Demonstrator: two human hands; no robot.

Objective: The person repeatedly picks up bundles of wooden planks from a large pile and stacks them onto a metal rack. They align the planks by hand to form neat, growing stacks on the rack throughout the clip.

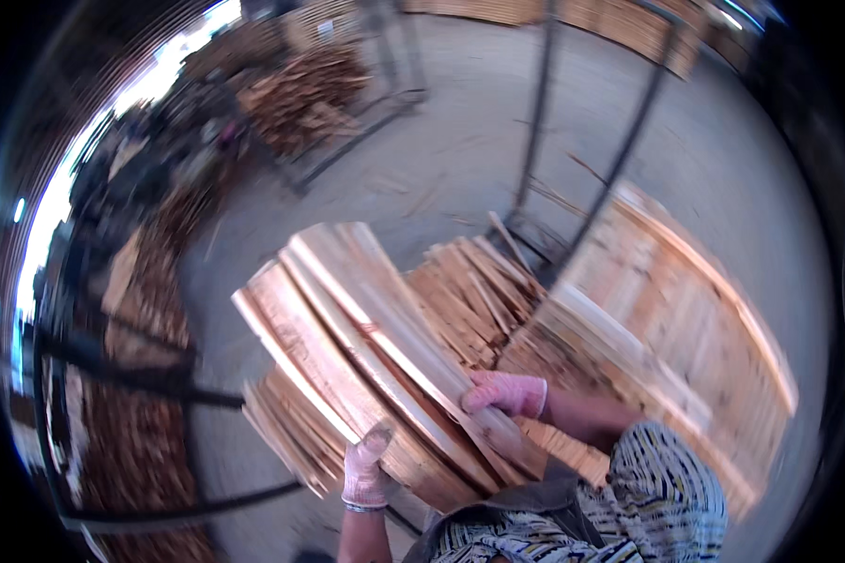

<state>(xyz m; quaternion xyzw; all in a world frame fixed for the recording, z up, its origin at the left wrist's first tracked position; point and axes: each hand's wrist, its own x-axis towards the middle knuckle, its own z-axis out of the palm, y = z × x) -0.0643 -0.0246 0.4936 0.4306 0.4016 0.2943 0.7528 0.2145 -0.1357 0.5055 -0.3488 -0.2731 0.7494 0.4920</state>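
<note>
- Gripping an armful of thin wood slats (366, 328), the left hand (366, 469) presses gloved fingers (377, 439) on the lower edge; the right hand (505, 392) curls fingers over the top face
- Slats judged stiff, light singly, splintery, prone to sliding apart; grip at both edges
- Metal racks (620, 159) hold stacked slats (667, 338) beyond

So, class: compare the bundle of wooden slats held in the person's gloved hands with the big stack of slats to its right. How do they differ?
The held bundle is a few long slats carried off the ground, gripped by the left hand and right hand; the big stack rests untouched beside the metal rack. The held bundle is smaller, and slants up to the left; the big stack is far larger and lies in neat layers. Both are thin, pale reddish wood.
</note>
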